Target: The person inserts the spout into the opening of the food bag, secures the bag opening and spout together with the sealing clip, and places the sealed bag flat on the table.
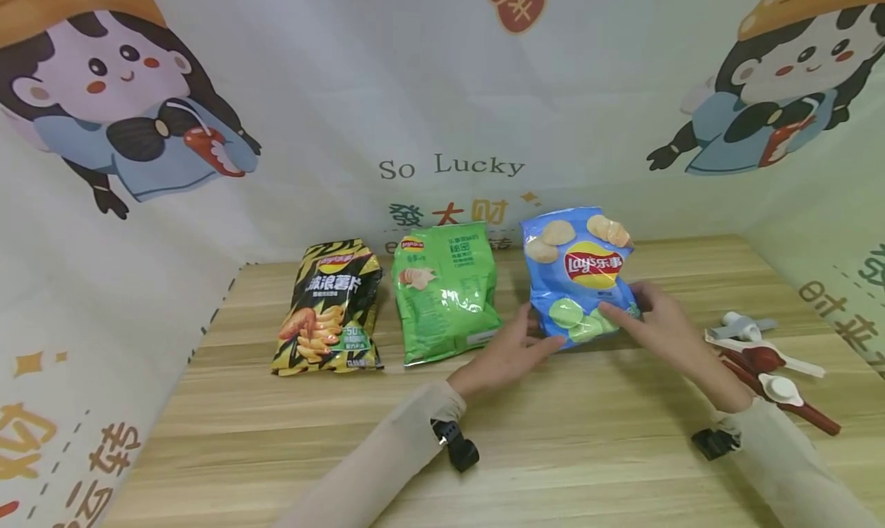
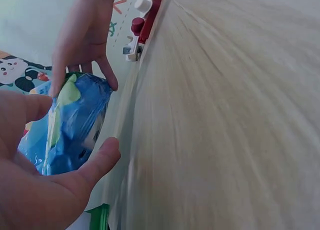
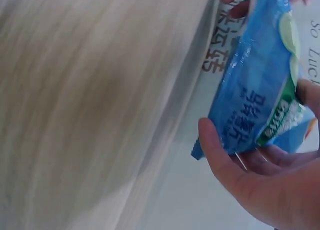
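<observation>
- While both hands meet at a blue Lay's bag [image 1: 581,236], it stands roughly upright, slightly tilted, before a printed cloth [image 1: 387,74], just right of a green bag [image 1: 445,290]; a black-and-yellow bag [image 1: 332,313] lies farther left.
- The right hand [image 1: 660,328] pinches the blue bag's lower right corner, thumb in front, fingers behind.
- The left hand [image 1: 508,355] is spread at the lower left edge; whether it bears weight cannot be told.
- Whether the bag's bottom touches the wooden table [image 1: 228,443] is unclear.
- Steadying it well probably calls for level hands, support under both lower corners and a light grip, since the glossy film looks easily creased.
- The left knuckles could nudge the green bag.
- Red-and-white utensils [image 1: 762,358] lie beside the right sleeve [image 1: 795,459], best avoided.
</observation>
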`<state>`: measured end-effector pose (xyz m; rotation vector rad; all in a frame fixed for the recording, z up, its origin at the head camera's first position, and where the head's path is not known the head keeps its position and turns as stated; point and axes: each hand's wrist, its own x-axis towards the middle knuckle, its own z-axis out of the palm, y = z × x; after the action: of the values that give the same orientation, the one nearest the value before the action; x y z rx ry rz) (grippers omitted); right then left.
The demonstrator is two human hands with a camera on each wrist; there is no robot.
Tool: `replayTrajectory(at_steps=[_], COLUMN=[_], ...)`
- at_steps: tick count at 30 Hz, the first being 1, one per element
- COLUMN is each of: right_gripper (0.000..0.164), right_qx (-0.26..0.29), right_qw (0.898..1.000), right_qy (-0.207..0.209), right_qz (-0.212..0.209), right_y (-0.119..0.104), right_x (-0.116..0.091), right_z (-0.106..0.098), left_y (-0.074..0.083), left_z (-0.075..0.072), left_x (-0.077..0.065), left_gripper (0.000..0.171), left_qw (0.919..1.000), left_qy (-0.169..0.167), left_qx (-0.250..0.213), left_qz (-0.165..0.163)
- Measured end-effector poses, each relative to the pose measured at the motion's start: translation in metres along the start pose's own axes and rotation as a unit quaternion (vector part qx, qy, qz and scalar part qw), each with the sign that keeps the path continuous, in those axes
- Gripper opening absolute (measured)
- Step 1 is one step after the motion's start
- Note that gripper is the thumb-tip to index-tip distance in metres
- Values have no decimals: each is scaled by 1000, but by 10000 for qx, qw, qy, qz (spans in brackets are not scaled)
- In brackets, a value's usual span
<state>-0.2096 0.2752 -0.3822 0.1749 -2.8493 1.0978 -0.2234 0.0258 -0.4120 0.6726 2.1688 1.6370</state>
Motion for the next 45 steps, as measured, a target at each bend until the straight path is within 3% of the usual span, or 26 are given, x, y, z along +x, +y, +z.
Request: replayTrajectory(at_steps=[4, 8, 16, 30, 36, 45], right_gripper=[68, 62, 52, 46, 55, 59], right_qx=[126, 366, 945, 756, 653, 727], right_qw=[9991, 9958, 9867, 9882, 9892, 9859], right_qy=[-330, -737, -1298, -1204, -1107, -1082], right_qz=[-248, -404, -256, -573, -703, -1048], right_y=[-3, -5, -10, -37, -49, -67], right_x=[-4, -5, -7, -20, -26, -37], right_z=[2, 1, -5, 5, 8, 22], left_y=[-3, -9, -5, 4, 8, 5], left_z=[-2, -5, -6, -24, -31, -41], left_x=[-3, -6, -22, -63, -75, -107], left_gripper=[79, 79, 81, 74, 72, 78], left_qw=[9983, 9956, 9945, 9946, 9944, 9950], left_qy=[430, 829, 1048, 1032, 1011, 991], left_qx=[322, 411, 73, 3, -146, -59], left_qz=[-213, -154, 55, 135, 285, 93])
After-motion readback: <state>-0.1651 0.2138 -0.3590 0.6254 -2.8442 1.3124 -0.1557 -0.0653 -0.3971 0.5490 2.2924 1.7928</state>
